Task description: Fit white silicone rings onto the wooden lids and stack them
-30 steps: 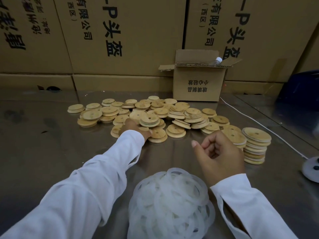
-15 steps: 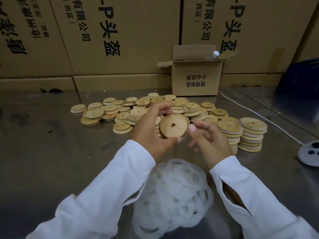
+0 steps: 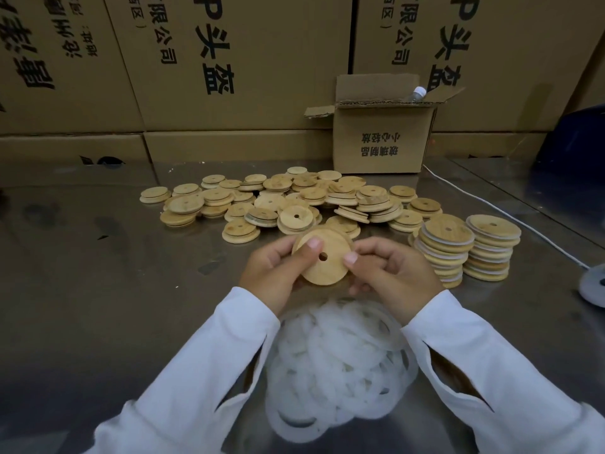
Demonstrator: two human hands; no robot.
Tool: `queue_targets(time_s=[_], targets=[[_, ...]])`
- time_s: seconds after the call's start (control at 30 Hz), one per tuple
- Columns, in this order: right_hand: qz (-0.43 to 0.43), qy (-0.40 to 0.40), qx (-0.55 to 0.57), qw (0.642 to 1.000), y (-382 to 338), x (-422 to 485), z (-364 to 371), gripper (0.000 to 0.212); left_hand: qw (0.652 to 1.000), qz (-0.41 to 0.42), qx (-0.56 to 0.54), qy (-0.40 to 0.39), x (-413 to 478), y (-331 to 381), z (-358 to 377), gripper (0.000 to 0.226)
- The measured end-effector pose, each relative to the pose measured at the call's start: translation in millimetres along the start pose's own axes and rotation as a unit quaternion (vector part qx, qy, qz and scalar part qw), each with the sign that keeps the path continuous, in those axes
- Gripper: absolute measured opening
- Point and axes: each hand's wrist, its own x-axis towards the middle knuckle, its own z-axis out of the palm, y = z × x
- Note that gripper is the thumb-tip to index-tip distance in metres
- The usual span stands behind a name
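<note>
Gripping one wooden lid (image 3: 322, 261) between both hands, left (image 3: 276, 271), right (image 3: 391, 276), above silicone rings (image 3: 337, 365)

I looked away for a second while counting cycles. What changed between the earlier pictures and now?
The left hand took a wooden lid from the loose pile and brought it toward the body; the right hand closed in, and both now grip it. The two stacks and the ring heap look unchanged.

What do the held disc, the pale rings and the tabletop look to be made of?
Held disc: unfinished light wood, with faint grain and a matte face. Pale rings: translucent, floppy, probably silicone. Tabletop: likely stainless steel, grey with dull reflections.
</note>
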Motion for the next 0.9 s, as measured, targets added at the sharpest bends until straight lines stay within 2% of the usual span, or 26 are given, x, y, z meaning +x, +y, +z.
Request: queue_targets(time_s=[0.1,0.17,0.23,0.27,0.37,0.47,0.8,0.9], targets=[[-0.002,0.042,-0.069,0.997,2.0,2.0,-3.7,0.01,0.999,0.009,-0.034,0.022,3.1,-2.7,-5.7,0.023],[0.012,0.068,-0.208,0.976,5.1,4.1,-11.8,0.01,0.997,0.0,-0.065,0.028,3.9,-3.2,-8.3,0.018],[0.048,0.044,-0.325,0.944,7.5,4.1,-19.6,0.009,0.997,-0.007,-0.078,0.024,4.1,-4.5,-9.4,0.016],[0.065,0.016,-0.344,0.936,7.6,3.5,-22.1,0.009,0.996,-0.01,-0.083,0.02,3.7,-4.7,-10.3,0.016],[0.08,-0.082,-0.355,0.928,5.4,1.1,-25.3,0.009,0.992,-0.022,-0.125,0.025,5.0,-3.9,-13.4,0.017],[0.062,-0.133,-0.347,0.926,4.0,-0.6,-25.8,0.015,0.984,-0.04,-0.17,0.039,5.3,-2.0,-14.6,0.022],[-0.017,-0.111,-0.387,0.915,0.5,-2.5,-24.4,0.016,0.977,-0.069,-0.199,0.005,0.8,-1.5,-10.9,0.046],[-0.11,-0.041,-0.296,0.948,-10.0,-3.1,-18.6,0.017,0.975,-0.077,-0.207,0.018,1.2,-0.2,-10.6,0.038]])
